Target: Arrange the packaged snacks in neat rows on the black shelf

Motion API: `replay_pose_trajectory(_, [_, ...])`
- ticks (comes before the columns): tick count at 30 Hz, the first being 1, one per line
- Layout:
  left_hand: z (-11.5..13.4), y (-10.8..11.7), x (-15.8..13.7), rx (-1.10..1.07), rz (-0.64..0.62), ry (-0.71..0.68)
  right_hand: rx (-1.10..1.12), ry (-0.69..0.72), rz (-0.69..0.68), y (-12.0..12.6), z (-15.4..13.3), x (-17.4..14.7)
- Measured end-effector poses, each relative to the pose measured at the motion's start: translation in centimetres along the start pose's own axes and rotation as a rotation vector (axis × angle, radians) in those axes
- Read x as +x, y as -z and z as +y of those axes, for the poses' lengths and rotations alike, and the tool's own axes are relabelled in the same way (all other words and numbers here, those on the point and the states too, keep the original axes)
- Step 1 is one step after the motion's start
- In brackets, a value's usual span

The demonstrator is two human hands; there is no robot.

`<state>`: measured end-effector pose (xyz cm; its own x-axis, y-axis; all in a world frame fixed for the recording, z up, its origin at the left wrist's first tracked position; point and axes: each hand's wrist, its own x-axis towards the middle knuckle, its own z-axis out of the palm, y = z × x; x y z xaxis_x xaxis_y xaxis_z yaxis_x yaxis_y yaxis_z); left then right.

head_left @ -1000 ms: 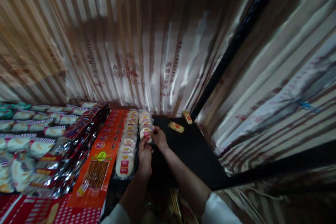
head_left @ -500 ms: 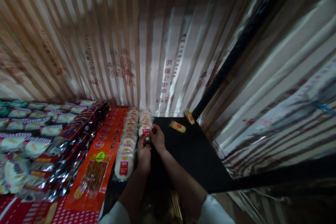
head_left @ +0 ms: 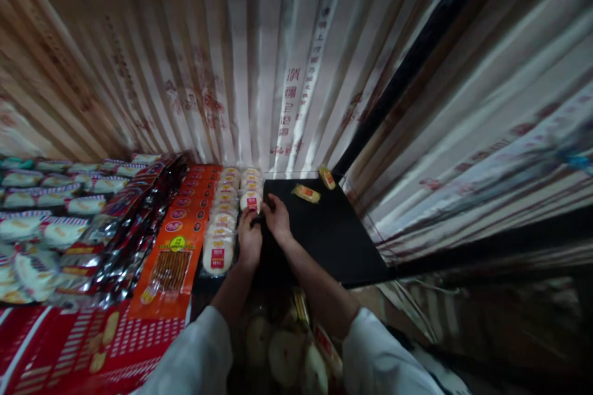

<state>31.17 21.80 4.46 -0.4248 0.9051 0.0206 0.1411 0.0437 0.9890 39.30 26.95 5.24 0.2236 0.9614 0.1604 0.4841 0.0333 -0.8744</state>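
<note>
Two rows of round white cakes in clear wrappers with red labels overlap along the dark tabletop. At the front of the right, shorter row lies one wrapped cake [head_left: 251,201], its label facing up. My left hand [head_left: 250,239] has curled fingers at this cake's lower edge. On the right edge, my right hand [head_left: 278,220] pinches with bent fingers; the exact contact is too dark to make out. Beside them, the longer left row ends in another wrapped cake [head_left: 217,257].
Two yellow wrapped snacks [head_left: 306,193] lie toward the back of the black tabletop [head_left: 333,241]. Orange snack packets [head_left: 169,265] and dark shiny packets [head_left: 132,222] overlap at left. Below my arms are more wrapped goods [head_left: 285,352]. A pleated curtain [head_left: 259,74] hangs behind.
The view has tilted down, showing more goods under my arms. Both hands have slid slightly toward me along the front cake, so more of its label shows.
</note>
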Motion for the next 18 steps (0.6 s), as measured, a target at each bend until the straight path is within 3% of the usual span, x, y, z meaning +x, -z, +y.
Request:
replay_pose_trajectory(3, [1.5,0.8,-1.9,0.008,-0.043,0.043,0.072,0.016,0.002,3.1,0.3,-3.4])
replay_pose_trajectory(6, [2.6,1.7,-5.5,-0.028,-0.162,0.086,0.103,0.061,0.019,7.9,1.2,-8.1])
replay_pose_trajectory(11, [2.9,2.6,-13.8,0.019,-0.456,0.057,-0.113,-0.004,0.057,16.3,4.6,-16.0])
replay_pose_trajectory(15, [2.6,2.3,-19.9,0.253,-0.750,0.048,-0.422,-0.113,-0.121,20.1,7.0,-20.8])
replay_pose_trajectory(18, [2.3,1.8,-22.9,0.361,-0.835,0.070,-0.671,-0.154,-0.289,20.5,7.1,-23.1])
